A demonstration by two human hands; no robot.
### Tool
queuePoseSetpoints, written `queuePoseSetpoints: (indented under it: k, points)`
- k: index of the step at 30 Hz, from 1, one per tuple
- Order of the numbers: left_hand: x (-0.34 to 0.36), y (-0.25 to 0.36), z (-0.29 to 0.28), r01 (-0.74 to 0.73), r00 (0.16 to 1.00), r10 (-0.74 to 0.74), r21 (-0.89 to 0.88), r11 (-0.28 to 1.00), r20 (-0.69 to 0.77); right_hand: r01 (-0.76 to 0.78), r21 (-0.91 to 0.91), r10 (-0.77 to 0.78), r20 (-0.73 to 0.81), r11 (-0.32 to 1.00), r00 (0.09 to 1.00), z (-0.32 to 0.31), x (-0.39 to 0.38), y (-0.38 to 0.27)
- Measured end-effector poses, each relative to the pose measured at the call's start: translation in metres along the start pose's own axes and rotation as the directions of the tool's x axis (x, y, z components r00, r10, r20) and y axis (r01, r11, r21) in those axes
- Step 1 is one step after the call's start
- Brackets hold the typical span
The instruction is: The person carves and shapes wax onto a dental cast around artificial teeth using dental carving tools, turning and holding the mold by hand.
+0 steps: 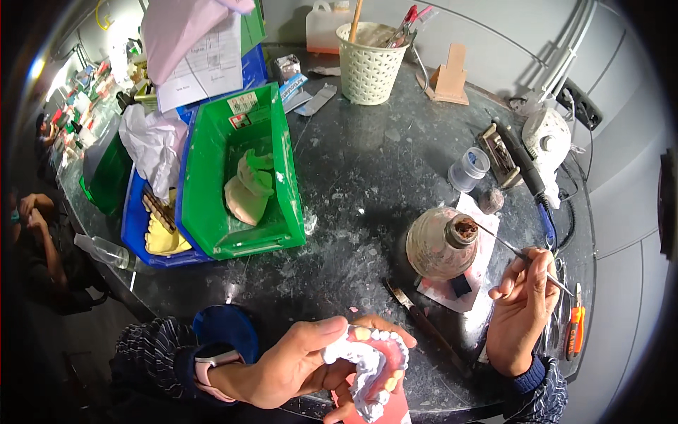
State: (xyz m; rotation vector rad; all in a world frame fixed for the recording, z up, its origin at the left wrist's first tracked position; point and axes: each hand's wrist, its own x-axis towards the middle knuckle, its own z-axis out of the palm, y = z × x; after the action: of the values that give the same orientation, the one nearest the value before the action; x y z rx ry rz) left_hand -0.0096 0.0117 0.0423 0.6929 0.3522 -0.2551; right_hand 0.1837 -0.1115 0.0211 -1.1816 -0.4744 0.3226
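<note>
So I had the left hand point(282, 366) closed snugly on a dental model point(388, 359), pink gums and a few yellow teeth, low in the view. The right hand point(524, 307) pinched a thin metal tool point(514, 249), its tip by the mouth of a grimy round bottle point(432, 246) (couldn't tell if they touched). A brown-handled knife point(427, 325) lay on the dark bench point(353, 177) between them.

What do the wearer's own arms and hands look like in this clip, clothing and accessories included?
The grip on either side is an ungloved hand: left hand, right hand. The left sleeve and right sleeve are dark with thin pale streaks, ending in plain dark-blue cuffs. A pale pink wristband circles the left wrist.
</note>
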Motion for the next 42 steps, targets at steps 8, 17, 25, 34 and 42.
queuePoseSetpoints:
  k: [8, 17, 25, 34, 42]
  points:
    - [-0.003, -0.011, -0.012, 0.075, 0.997, -0.074, 0.05, 0.996, -0.008, 0.138, 0.095, -0.155, 0.213, 0.986, 0.965, -0.004, -0.013, -0.001]
    - [-0.004, -0.02, -0.013, 0.224, 0.96, -0.244, -0.148, 0.963, -0.135, 0.146, 0.029, -0.122, 0.728, 0.989, 0.674, -0.008, -0.022, -0.015]
    - [-0.003, -0.019, -0.013, 0.163, 0.955, -0.187, -0.117, 0.98, -0.23, 0.082, 0.119, -0.144, 0.737, 0.989, 0.66, -0.016, -0.025, -0.006]
    - [0.004, -0.01, -0.013, -0.043, 0.999, 0.041, 0.079, 0.996, 0.036, 0.06, 0.018, -0.054, 0.739, 0.998, 0.671, -0.008, -0.024, -0.014]
    - [0.0, -0.005, -0.017, 0.009, 0.99, -0.005, -0.023, 1.0, 0.14, 0.043, -0.015, -0.021, 0.698, 0.999, 0.716, -0.004, -0.028, -0.014]
